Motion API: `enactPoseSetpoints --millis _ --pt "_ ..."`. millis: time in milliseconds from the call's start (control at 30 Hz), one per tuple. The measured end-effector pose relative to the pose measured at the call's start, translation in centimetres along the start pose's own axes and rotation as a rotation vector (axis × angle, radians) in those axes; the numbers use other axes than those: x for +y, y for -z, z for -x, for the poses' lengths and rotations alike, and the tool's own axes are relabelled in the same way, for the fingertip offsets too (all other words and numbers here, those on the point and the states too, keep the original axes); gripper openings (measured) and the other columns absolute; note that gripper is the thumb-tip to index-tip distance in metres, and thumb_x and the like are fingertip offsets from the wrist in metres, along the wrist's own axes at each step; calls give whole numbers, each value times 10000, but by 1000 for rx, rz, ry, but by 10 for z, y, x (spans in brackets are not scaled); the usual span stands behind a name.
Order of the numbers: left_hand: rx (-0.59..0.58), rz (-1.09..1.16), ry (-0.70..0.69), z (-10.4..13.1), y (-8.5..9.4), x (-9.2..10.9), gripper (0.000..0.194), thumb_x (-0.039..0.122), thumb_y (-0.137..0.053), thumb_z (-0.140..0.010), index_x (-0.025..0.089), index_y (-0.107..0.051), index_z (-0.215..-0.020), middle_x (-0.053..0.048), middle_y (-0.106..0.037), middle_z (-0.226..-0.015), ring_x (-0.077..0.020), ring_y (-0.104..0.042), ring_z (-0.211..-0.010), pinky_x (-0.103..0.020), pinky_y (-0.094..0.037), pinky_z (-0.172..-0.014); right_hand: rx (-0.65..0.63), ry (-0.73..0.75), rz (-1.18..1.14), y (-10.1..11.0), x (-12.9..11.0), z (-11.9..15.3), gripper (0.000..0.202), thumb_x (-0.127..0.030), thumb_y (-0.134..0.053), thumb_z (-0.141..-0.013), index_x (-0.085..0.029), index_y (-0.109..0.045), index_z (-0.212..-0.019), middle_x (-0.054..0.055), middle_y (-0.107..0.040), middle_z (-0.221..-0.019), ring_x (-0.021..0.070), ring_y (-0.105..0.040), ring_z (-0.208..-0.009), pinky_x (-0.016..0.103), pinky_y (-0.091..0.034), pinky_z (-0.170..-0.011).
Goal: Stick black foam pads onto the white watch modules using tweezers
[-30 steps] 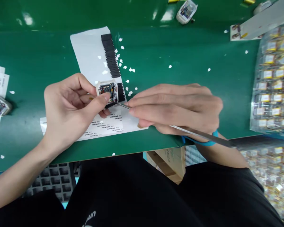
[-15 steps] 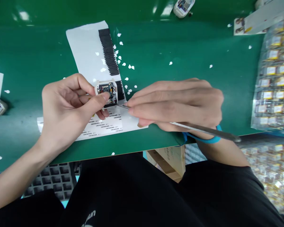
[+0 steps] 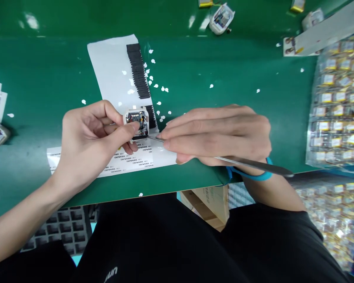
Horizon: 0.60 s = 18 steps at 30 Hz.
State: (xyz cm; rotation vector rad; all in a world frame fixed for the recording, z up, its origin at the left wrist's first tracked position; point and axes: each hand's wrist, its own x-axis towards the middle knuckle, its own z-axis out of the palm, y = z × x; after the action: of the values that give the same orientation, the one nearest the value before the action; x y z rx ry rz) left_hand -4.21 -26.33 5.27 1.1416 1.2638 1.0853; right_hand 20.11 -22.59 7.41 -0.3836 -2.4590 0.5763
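Two hands meet: left hand (image 3: 90, 141) pinches the small module (image 3: 137, 122); right hand (image 3: 221, 135) pinches tweezers (image 3: 247, 164) — tips touching its right edge, shaft running rightward.

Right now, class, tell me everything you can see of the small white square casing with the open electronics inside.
The small white square casing looks plastic, with rounded corners. Its open face shows a dark circuit board with tiny parts. The left hand pinches it between thumb and fingers, above the white sheet with black strips. The thin metal tweezers in the right hand meet its lower right corner.
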Motion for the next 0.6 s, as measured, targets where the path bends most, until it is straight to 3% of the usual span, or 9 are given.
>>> enactPoseSetpoints --millis 300,367,467,600 --pt "-13 14 49 1 0 2 300 214 -941 -805 180 -657 -713 34 -686 -600 -151 -702 -450 -211 -578 -427 -19 5 27 0 0 -2 225 -211 -585 -1094 -86 -759 -1022 68 -844 -1044 163 -812 -1065 267 -692 -1005" --pt "-19 55 78 2 -1 2 230 214 -941 -808 178 -714 -799 28 -691 -639 -158 -705 -461 -233 -597 -446 -19 14 44 -1 2 -1 217 -226 -587 -1096 -138 -771 -1021 28 -845 -1055 143 -813 -1067 225 -673 -1016" --pt "-46 92 105 2 -1 1 195 185 -893 -864 159 -785 -1025 29 -683 -654 -153 -705 -480 -253 -632 -501 66 11 51 -8 6 3 232 -245 -577 -1103 -211 -780 -998 -38 -842 -1027 115 -818 -1036 189 -660 -1019" --pt "-77 134 147 2 -1 0 228 147 -853 -863 145 -806 -1086 -3 -736 -772 -159 -743 -544 -260 -670 -557 200 57 -13 -18 6 8 255 -247 -566 -1108 -107 -766 -1032 15 -835 -1017 129 -810 -1036 233 -680 -991"
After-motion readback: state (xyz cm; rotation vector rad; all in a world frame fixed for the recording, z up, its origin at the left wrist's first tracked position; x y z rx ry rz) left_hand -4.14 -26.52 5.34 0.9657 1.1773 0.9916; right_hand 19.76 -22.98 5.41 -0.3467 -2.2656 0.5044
